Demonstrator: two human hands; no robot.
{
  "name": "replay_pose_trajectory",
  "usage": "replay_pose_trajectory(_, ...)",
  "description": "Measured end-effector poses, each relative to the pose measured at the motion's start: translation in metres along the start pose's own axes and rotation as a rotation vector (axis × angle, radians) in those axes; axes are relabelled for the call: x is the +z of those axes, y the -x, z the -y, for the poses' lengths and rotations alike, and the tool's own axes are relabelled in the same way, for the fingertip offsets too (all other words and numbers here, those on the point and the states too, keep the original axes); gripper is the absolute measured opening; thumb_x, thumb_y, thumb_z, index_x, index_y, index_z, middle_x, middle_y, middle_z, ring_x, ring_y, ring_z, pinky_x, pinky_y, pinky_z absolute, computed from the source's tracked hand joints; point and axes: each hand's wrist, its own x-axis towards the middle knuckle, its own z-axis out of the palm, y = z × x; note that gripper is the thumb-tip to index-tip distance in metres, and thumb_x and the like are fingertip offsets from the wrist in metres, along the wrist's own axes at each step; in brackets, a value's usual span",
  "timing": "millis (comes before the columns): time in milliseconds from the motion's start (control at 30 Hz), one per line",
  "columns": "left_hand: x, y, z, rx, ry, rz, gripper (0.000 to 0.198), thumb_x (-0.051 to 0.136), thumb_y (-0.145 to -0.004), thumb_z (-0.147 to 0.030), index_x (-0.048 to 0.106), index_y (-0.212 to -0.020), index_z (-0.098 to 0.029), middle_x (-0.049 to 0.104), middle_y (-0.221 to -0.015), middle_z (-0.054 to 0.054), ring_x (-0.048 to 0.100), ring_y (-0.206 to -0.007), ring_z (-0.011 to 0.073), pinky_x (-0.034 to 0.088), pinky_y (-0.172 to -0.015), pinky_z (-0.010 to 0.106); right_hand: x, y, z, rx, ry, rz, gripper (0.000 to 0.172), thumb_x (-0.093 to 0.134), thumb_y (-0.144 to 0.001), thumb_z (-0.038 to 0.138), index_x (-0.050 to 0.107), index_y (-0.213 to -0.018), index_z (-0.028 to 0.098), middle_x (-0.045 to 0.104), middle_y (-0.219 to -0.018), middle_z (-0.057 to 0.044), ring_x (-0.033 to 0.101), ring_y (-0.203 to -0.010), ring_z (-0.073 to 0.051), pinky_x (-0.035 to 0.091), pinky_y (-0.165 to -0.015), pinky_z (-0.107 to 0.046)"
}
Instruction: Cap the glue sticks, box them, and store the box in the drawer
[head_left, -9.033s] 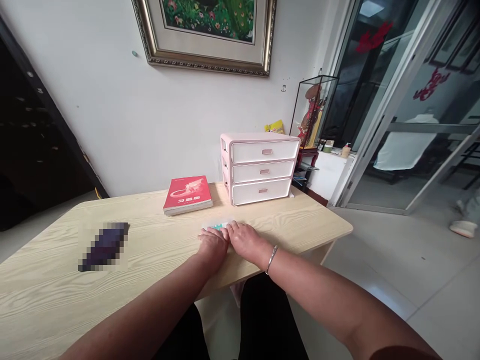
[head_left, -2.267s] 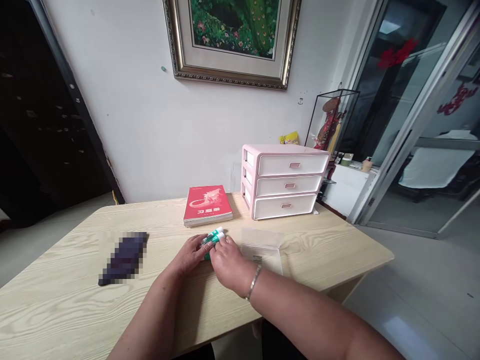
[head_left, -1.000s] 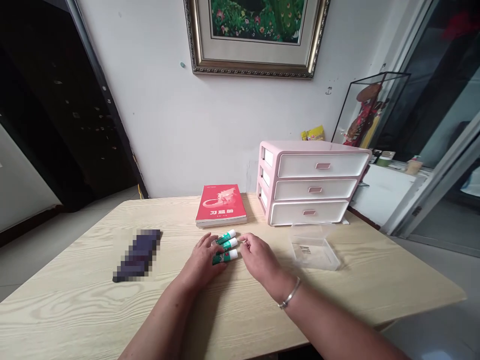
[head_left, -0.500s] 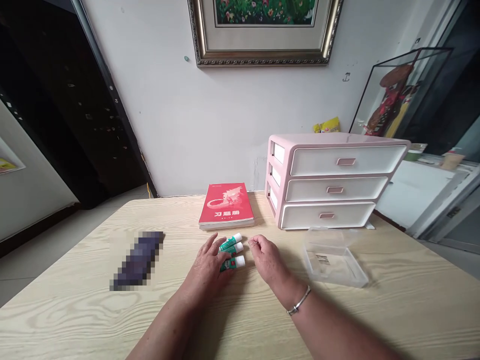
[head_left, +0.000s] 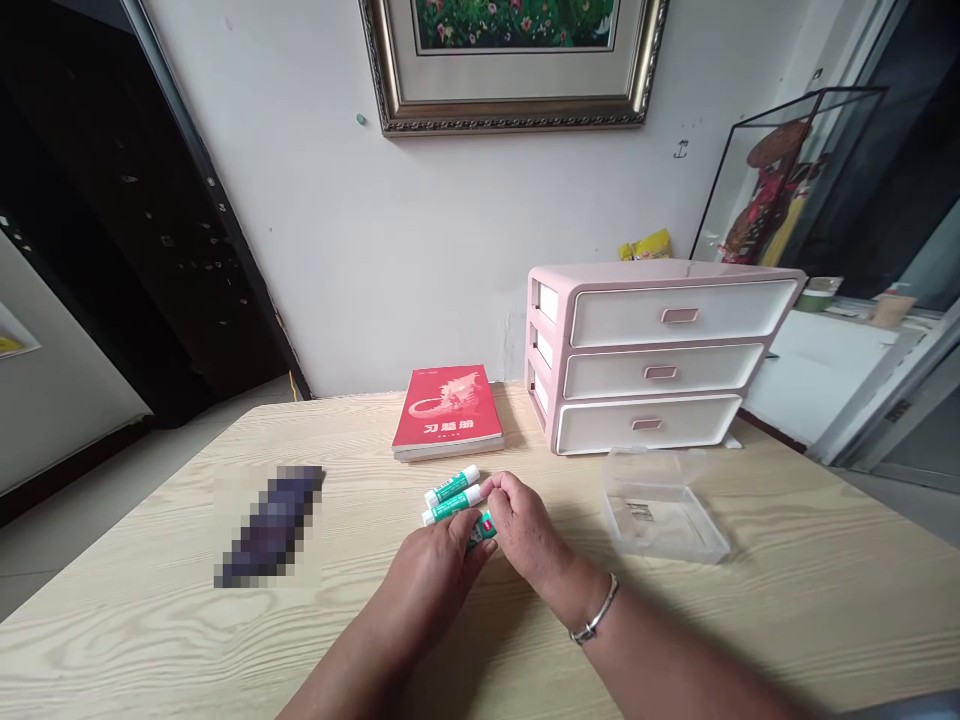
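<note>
My left hand [head_left: 442, 560] is closed around the body of a green glue stick [head_left: 482, 530], the nearest of three. My right hand [head_left: 527, 520], a bangle on its wrist, is closed at the right end of that same stick. Its fingers cover the white cap. Just beyond my left hand, two more green glue sticks with white caps lie side by side on the table: a middle glue stick [head_left: 452, 505] and a far glue stick [head_left: 452, 487]. The index finger of my right hand is close to the middle stick's cap.
A red book [head_left: 448, 408] lies behind the glue sticks. At the back right stands a pink and white drawer unit [head_left: 660, 372]. An open clear plastic box [head_left: 667, 535] sits before it. On the left is a dark, pixelated object [head_left: 271, 527].
My left hand has moved from over the glue sticks onto the nearest one, uncovering the other two. My right hand has come to that stick's capped end. The view has shifted slightly.
</note>
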Motion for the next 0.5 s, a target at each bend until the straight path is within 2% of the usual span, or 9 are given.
replay_pose_trajectory(100, -0.009, 0.003, 0.000, 0.024, 0.212, 0.042, 0.031, 0.042, -0.097, -0.048, 0.062, -0.107, -0.027, 0.072, -0.097, 0.006, 0.066, -0.084, 0.0236, 0.045, -0.069, 0.029, -0.002, 0.001, 0.004, -0.028, -0.058, 0.045, 0.023, 0.038, -0.085, 0.018, 0.061, -0.085, 0.020, 0.060, -0.067, 0.002, 0.050, -0.059, -0.013, 0.037, -0.056, -0.023)
replay_pose_trajectory(167, -0.017, 0.007, 0.002, 0.004, 0.381, 0.093, 0.036, 0.043, -0.096, -0.053, 0.063, -0.092, -0.024, 0.068, -0.083, 0.005, 0.061, -0.072, 0.0190, 0.043, -0.063, 0.026, -0.009, -0.001, 0.008, -0.058, -0.085, 0.058, 0.023, 0.038, -0.084, 0.019, 0.061, -0.083, 0.020, 0.055, -0.062, 0.003, 0.046, -0.055, -0.013, 0.035, -0.054, -0.023)
replay_pose_trajectory(200, -0.021, 0.009, 0.004, -0.036, 0.481, 0.139, 0.039, 0.043, -0.095, -0.056, 0.062, -0.088, -0.022, 0.063, -0.074, 0.003, 0.055, -0.062, 0.0161, 0.041, -0.057, 0.025, -0.015, -0.003, 0.010, -0.055, -0.095, 0.029, 0.023, 0.038, -0.084, 0.020, 0.060, -0.081, 0.021, 0.051, -0.059, 0.004, 0.044, -0.053, -0.013, 0.034, -0.052, -0.024)
replay_pose_trajectory(267, -0.028, 0.013, 0.010, -0.144, 0.683, 0.196, 0.045, 0.042, -0.093, -0.062, 0.060, -0.086, -0.021, 0.052, -0.062, -0.002, 0.042, -0.048, 0.0115, 0.035, -0.046, 0.023, -0.027, -0.009, 0.012, -0.022, -0.091, -0.108, 0.023, 0.036, -0.085, 0.022, 0.058, -0.079, 0.021, 0.041, -0.052, 0.006, 0.039, -0.050, -0.014, 0.032, -0.050, -0.024)
replay_pose_trajectory(300, -0.032, 0.013, 0.014, -0.197, 0.758, 0.174, 0.047, 0.041, -0.092, -0.064, 0.059, -0.087, -0.020, 0.047, -0.060, -0.003, 0.037, -0.045, 0.0102, 0.032, -0.043, 0.023, -0.033, -0.012, 0.011, -0.003, -0.071, -0.189, 0.022, 0.035, -0.086, 0.023, 0.057, -0.080, 0.022, 0.037, -0.050, 0.006, 0.038, -0.048, -0.014, 0.031, -0.050, -0.025)
replay_pose_trajectory(367, -0.036, 0.012, 0.021, -0.267, 0.790, 0.017, 0.048, 0.040, -0.092, -0.065, 0.057, -0.087, -0.020, 0.046, -0.060, -0.004, 0.037, -0.045, 0.0100, 0.031, -0.042, 0.023, -0.039, -0.017, 0.008, -0.025, 0.033, -0.260, 0.022, 0.034, -0.089, 0.025, 0.056, -0.085, 0.022, 0.040, -0.052, 0.005, 0.042, -0.050, -0.016, 0.032, -0.052, -0.026)
replay_pose_trajectory(433, -0.038, 0.006, 0.029, -0.309, 0.645, -0.180, 0.047, 0.039, -0.092, -0.064, 0.057, -0.091, -0.021, 0.052, -0.066, -0.002, 0.047, -0.053, 0.0126, 0.037, -0.049, 0.023, -0.037, -0.018, 0.004, -0.074, 0.215, -0.213, 0.023, 0.034, -0.093, 0.027, 0.056, -0.093, 0.021, 0.055, -0.063, 0.001, 0.052, -0.059, -0.018, 0.035, -0.058, -0.027)
replay_pose_trajectory(500, -0.036, -0.003, 0.039, -0.352, 0.424, -0.264, 0.044, 0.039, -0.094, -0.059, 0.058, -0.104, -0.021, 0.062, -0.077, 0.001, 0.058, -0.068, 0.0177, 0.044, -0.060, 0.026, -0.031, -0.017, 0.000, -0.095, 0.400, -0.144, 0.027, 0.031, -0.098, 0.029, 0.056, -0.101, 0.019, 0.065, -0.076, -0.005, 0.060, -0.070, -0.020, 0.036, -0.063, -0.028)
